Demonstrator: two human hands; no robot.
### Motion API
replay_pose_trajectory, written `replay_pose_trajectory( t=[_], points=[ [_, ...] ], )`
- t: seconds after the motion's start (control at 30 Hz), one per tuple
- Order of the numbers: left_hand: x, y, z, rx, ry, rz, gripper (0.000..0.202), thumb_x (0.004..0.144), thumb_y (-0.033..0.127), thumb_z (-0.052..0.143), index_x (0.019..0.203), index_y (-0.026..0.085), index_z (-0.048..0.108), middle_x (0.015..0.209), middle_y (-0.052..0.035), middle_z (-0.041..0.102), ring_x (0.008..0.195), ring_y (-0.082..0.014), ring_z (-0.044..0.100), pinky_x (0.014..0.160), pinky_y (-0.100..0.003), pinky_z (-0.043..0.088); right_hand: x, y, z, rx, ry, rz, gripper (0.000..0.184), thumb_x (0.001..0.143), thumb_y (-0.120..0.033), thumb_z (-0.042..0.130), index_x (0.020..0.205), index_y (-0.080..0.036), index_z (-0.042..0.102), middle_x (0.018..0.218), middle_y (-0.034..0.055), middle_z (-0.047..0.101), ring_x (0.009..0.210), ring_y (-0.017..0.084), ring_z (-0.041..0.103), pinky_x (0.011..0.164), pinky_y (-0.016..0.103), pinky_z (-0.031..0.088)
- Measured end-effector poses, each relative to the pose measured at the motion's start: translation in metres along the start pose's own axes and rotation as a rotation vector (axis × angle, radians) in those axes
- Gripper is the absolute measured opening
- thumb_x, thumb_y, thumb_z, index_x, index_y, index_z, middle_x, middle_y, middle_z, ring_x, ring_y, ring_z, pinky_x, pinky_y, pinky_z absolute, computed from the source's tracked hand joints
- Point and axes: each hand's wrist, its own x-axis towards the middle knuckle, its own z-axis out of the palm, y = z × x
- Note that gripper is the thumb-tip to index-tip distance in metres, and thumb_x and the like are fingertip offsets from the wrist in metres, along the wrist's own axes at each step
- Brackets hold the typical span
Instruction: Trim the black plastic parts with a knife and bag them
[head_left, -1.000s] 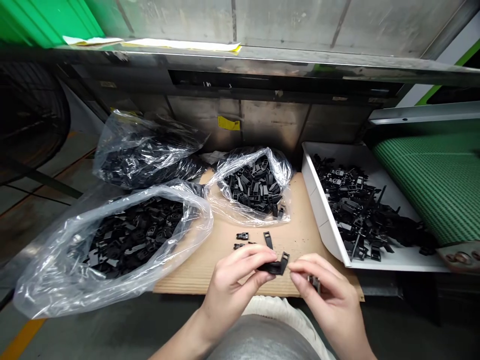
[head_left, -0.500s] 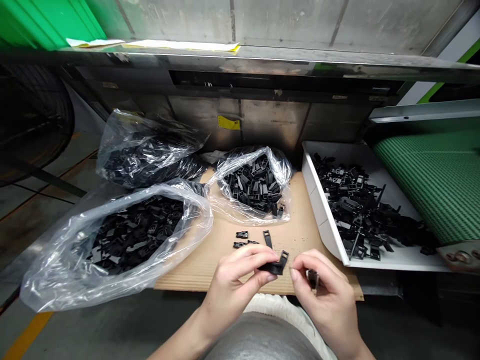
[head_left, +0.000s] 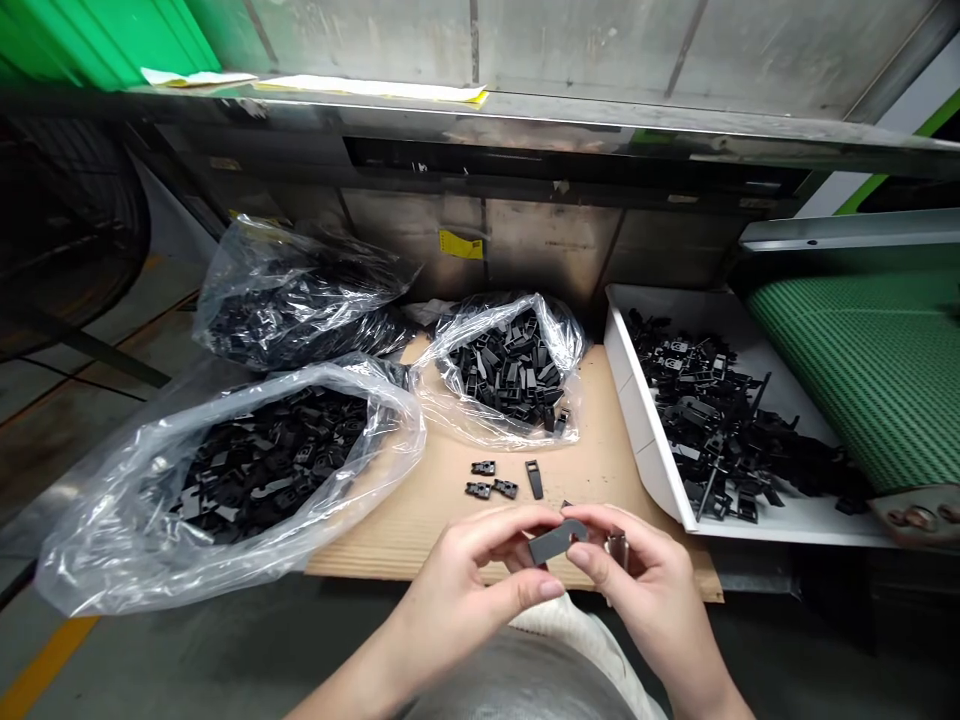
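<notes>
A black plastic lever-like piece (head_left: pixel 553 541) with a rounded end sits between my two hands. My left hand (head_left: pixel 480 575) pinches its flat end between thumb and fingers. At its rounded end, the fingertips of my right hand (head_left: pixel 649 580) close on the same piece. A second small dark, shiny part (head_left: pixel 617 548) is tucked among my right fingers; its kind cannot be made out. Just beyond the hands, a loose black lever piece (head_left: pixel 534 478) and three small black clip parts, one being a clip part (head_left: pixel 483 467), lie on the cardboard (head_left: pixel 405 530).
An open plastic bag (head_left: pixel 97 540) of black parts is at left, with another filled bag (head_left: pixel 300 290) behind. A smaller open bag (head_left: pixel 510 430) stands at centre. On the right are a white tray (head_left: pixel 652 450) of black parts and a green conveyor belt (head_left: pixel 862 340).
My right hand has moved left to meet the left hand and now grips the lever piece too. The piece has been turned, its rounded end now facing right.
</notes>
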Motion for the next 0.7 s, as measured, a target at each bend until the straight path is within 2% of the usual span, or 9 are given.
replay_pose_trajectory(
  t=[0.07,0.13,0.2,0.27,0.37,0.47,0.57,0.7],
  points=[
    [-0.004,0.001,-0.003,0.128,0.024,0.133,0.025,0.073,0.015,0.062,0.097,0.021,0.063,0.088,-0.0036,0.065,0.079,-0.0160,0.059,0.071,-0.025,0.048,-0.001,0.001,-0.003,-0.063,-0.050,-0.033,0.025,0.077,-0.028,0.056,0.100,-0.021,0.061,0.091,0.0045,0.063,0.077,0.016,0.060,0.061,0.021,0.050],
    [-0.007,0.001,-0.005,0.187,0.059,0.240,0.028,0.076,0.010,0.058,0.101,0.021,0.061,0.093,-0.0040,0.064,0.084,-0.0159,0.059,0.074,-0.024,0.046,-0.004,0.001,-0.008,-0.169,-0.090,-0.106,0.034,0.082,-0.026,0.048,0.116,-0.022,0.050,0.103,0.0057,0.060,0.090,0.016,0.058,0.070,0.022,0.050],
    [-0.010,0.000,-0.008,0.206,0.095,0.304,0.031,0.077,0.007,0.054,0.104,0.022,0.059,0.097,-0.0040,0.061,0.085,-0.0148,0.058,0.074,-0.022,0.046,-0.006,0.001,-0.014,-0.283,-0.105,-0.190,0.036,0.087,-0.022,0.039,0.122,-0.021,0.044,0.105,0.0065,0.057,0.094,0.015,0.056,0.075,0.023,0.048],
    [-0.012,0.000,-0.010,0.212,0.104,0.333,0.029,0.079,0.006,0.050,0.103,0.021,0.058,0.096,-0.0038,0.059,0.084,-0.0140,0.057,0.074,-0.022,0.045,-0.008,0.000,-0.020,-0.398,-0.114,-0.310,0.034,0.087,-0.019,0.036,0.120,-0.018,0.045,0.096,0.0075,0.059,0.087,0.016,0.056,0.072,0.025,0.048],
    [-0.011,0.003,-0.013,0.220,0.069,0.339,0.022,0.082,0.008,0.045,0.098,0.019,0.057,0.091,-0.0043,0.055,0.082,-0.0140,0.054,0.071,-0.022,0.044,-0.008,-0.004,-0.026,-0.589,-0.105,-0.562,0.034,0.083,-0.013,0.044,0.117,-0.013,0.048,0.075,0.0065,0.060,0.069,0.016,0.056,0.060,0.028,0.046],
    [-0.009,0.008,-0.015,0.255,0.008,0.303,0.017,0.085,0.015,0.039,0.091,0.017,0.054,0.080,-0.0039,0.052,0.072,-0.0142,0.051,0.065,-0.024,0.042,-0.006,-0.013,-0.029,-0.752,-0.075,-0.752,0.025,0.078,-0.011,0.053,0.102,-0.013,0.057,0.070,0.0062,0.062,0.061,0.016,0.054,0.055,0.029,0.043],
    [-0.007,0.011,-0.016,0.297,-0.028,0.260,0.018,0.087,0.021,0.035,0.083,0.017,0.053,0.071,-0.0020,0.049,0.065,-0.0142,0.047,0.061,-0.024,0.039,-0.002,-0.025,-0.030,-0.852,-0.082,-0.855,0.016,0.077,-0.012,0.054,0.091,-0.014,0.062,0.071,0.0070,0.064,0.059,0.015,0.054,0.052,0.028,0.041],
    [-0.005,0.013,-0.016,0.297,-0.053,0.240,0.020,0.087,0.024,0.034,0.079,0.017,0.052,0.069,-0.0014,0.049,0.065,-0.0145,0.047,0.061,-0.024,0.038,0.003,-0.034,-0.030,-0.868,-0.119,-0.899,0.013,0.079,-0.014,0.052,0.086,-0.013,0.063,0.068,0.0071,0.065,0.055,0.014,0.051,0.047,0.027,0.039]
  ],
)
